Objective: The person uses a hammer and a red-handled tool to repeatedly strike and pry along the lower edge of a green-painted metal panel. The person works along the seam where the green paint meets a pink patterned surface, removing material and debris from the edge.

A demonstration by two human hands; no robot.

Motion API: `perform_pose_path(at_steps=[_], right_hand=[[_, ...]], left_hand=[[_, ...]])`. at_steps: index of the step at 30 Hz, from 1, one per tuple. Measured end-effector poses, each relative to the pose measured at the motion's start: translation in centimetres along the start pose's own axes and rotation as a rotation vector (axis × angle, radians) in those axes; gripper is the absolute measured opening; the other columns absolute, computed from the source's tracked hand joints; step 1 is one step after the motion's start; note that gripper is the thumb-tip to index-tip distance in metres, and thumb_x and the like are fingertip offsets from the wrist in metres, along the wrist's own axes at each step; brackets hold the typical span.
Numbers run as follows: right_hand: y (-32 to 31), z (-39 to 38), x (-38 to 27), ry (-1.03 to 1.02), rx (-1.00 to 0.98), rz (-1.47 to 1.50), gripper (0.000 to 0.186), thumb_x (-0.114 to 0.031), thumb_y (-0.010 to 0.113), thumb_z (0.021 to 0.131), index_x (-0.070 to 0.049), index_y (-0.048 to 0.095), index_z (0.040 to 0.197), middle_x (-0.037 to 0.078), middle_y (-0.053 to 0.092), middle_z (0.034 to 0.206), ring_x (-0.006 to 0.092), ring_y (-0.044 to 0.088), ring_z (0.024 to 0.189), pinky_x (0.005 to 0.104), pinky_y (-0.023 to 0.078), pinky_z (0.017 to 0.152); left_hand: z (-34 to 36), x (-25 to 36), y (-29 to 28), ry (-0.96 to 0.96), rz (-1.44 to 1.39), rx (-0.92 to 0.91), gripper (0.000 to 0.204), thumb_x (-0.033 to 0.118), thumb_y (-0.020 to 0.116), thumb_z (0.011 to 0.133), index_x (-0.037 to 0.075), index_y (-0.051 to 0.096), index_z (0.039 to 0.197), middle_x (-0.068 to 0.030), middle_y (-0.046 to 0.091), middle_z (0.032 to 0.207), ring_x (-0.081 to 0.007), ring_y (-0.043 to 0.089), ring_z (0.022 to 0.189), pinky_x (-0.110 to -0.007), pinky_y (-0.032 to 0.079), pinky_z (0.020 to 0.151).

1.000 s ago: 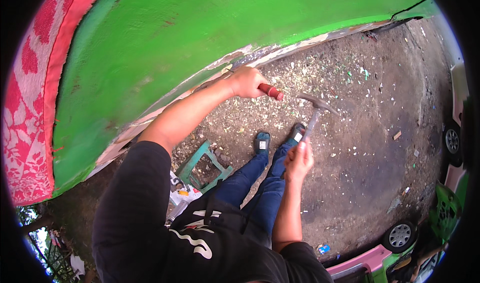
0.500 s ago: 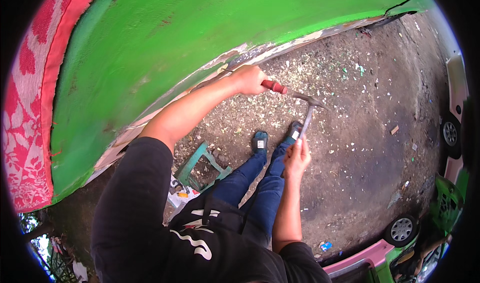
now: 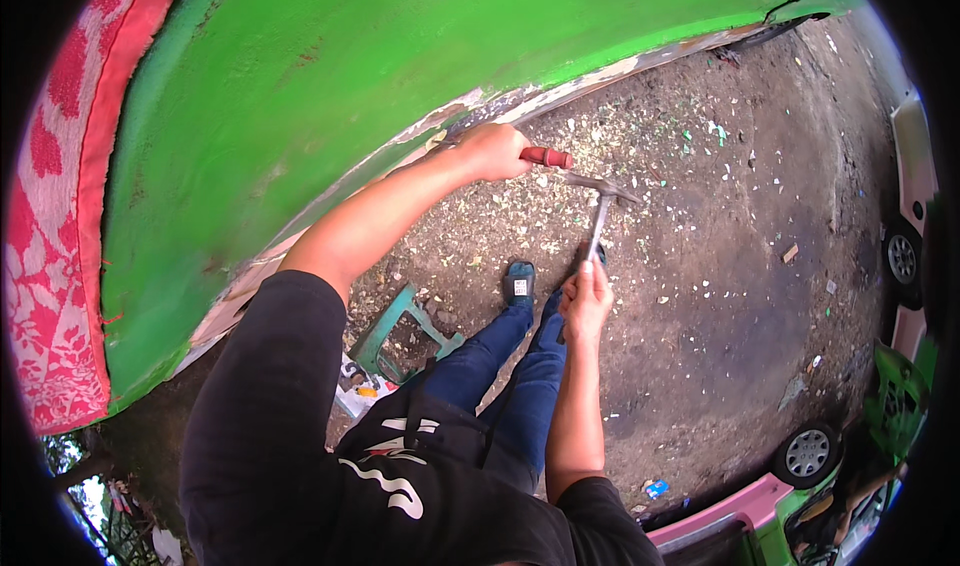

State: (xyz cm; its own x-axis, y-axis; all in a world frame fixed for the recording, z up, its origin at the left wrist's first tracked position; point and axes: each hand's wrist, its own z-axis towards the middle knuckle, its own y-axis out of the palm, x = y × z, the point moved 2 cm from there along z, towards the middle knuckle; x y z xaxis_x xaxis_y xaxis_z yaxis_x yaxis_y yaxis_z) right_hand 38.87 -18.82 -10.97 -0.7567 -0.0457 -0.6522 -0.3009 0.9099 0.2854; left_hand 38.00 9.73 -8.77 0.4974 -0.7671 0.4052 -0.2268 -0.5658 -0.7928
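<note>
My left hand (image 3: 492,153) is closed around a hand tool with a red ridged handle (image 3: 548,157); the handle's butt points right, and the working end is hidden by the hand. That hand is close against the chipped lower edge (image 3: 452,116) of a green vehicle body panel (image 3: 330,86). In my right hand (image 3: 587,294) is a metal hammer (image 3: 600,224), gripped by its shaft. The hammer's head is just right of and below the red handle's butt, with a small gap between them. Bare layers show along the panel edge.
Pale flakes (image 3: 570,181) litter the dirt ground. A green plastic stool (image 3: 375,341) stands at my left. A red-and-white patterned cloth (image 3: 55,296) hangs along the panel's left side. Pink and green vehicle parts with wheels (image 3: 806,454) are at the right.
The hammer and my right hand have shifted left and slightly up, bringing the hammer head nearer the red handle. My left hand has moved up slightly, still gripping the tool.
</note>
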Motion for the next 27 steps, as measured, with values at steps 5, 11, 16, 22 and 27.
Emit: perform_pose_path(at_steps=[5,11,16,22,27], right_hand=[[0.7,-0.4,-1.1,0.013,0.001,0.071,0.032,-0.026,0.047,0.101,-0.015,0.054,0.13,-0.006,0.035,0.057,0.0031,0.031,0.042,0.0193,0.025,0.035],[-0.4,-0.4,-2.8,-0.056,0.175,0.172,0.03,-0.027,0.052,0.099,-0.011,0.056,0.123,-0.007,0.04,0.058,0.0018,0.032,0.041,0.0197,0.025,0.033],[-0.2,0.9,-1.5,0.029,0.066,0.032,0.034,-0.025,0.054,0.097,-0.013,0.052,0.129,-0.006,0.038,0.058,0.0029,0.036,0.042,0.0188,0.029,0.036],[0.6,0.2,0.1,0.087,-0.019,0.0,0.026,-0.028,0.05,0.099,-0.013,0.057,0.119,-0.008,0.036,0.058,0.0022,0.033,0.043,0.0189,0.025,0.035],[0.8,-0.5,-0.8,0.071,-0.025,0.104,0.03,-0.024,0.049,0.1,-0.013,0.055,0.127,-0.008,0.035,0.058,0.0024,0.033,0.043,0.0186,0.026,0.036]], left_hand=[[-0.5,0.3,0.3,0.021,0.006,-0.053,0.019,0.027,0.06,0.072,0.012,0.07,0.076,-0.0166,0.066,0.071,-0.034,0.066,0.07,-0.046,0.052,0.066],[-1.0,0.8,-0.1,0.015,-0.029,-0.068,0.018,0.025,0.06,0.071,0.009,0.069,0.074,-0.0172,0.065,0.069,-0.0352,0.065,0.069,-0.046,0.051,0.064],[-1.1,0.1,0.5,0.021,-0.041,-0.043,0.018,0.025,0.06,0.072,0.011,0.07,0.074,-0.0174,0.065,0.07,-0.0353,0.064,0.067,-0.046,0.051,0.064],[-1.1,-0.2,0.6,0.026,-0.02,-0.032,0.017,0.026,0.062,0.071,0.011,0.069,0.074,-0.0155,0.065,0.069,-0.0346,0.064,0.067,-0.045,0.05,0.064],[-1.0,-0.2,0.5,-0.019,-0.004,-0.06,0.018,0.027,0.06,0.072,0.011,0.07,0.075,-0.0165,0.065,0.07,-0.0344,0.065,0.068,-0.045,0.051,0.064]])
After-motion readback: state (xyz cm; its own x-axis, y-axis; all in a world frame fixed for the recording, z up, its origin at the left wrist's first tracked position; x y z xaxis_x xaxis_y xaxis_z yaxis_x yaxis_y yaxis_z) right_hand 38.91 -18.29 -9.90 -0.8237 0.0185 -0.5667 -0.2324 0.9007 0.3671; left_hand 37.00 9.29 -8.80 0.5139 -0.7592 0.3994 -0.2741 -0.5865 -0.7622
